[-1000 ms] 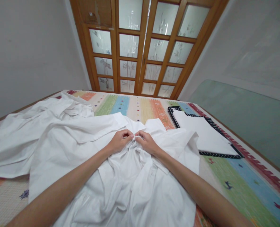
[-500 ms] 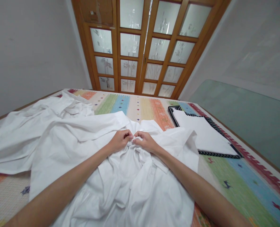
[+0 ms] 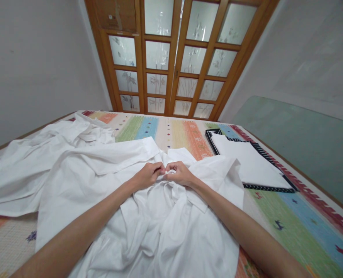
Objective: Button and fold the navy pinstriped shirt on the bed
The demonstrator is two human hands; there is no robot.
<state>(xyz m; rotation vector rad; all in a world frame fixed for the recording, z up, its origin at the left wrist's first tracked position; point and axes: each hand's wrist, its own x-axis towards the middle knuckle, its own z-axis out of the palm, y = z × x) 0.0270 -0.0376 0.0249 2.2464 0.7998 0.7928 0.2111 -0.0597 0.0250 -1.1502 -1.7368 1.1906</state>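
Note:
A white shirt (image 3: 165,224) lies spread and rumpled in front of me, its collar (image 3: 181,154) toward the far side. Just below the collar, my left hand (image 3: 150,174) pinches the shirt's front with thumb and forefinger. My right hand (image 3: 179,173) grips the cloth right beside it, fingertips almost touching the left ones. Folds bunch up beneath both hands. Whatever small part sits between the fingertips is hidden.
Another crumpled white garment (image 3: 50,154) lies at the left. A folded white piece with black patterned trim (image 3: 249,162) rests at the right. Underneath is a colourful striped cover (image 3: 275,216). Wooden glass-paned doors (image 3: 171,58) stand behind, and a pale green panel (image 3: 299,143) is at the right.
Both hands have shifted very slightly, and the left fingers have closed in more tightly near the right ones. The shirt and the other cloths stay where they were.

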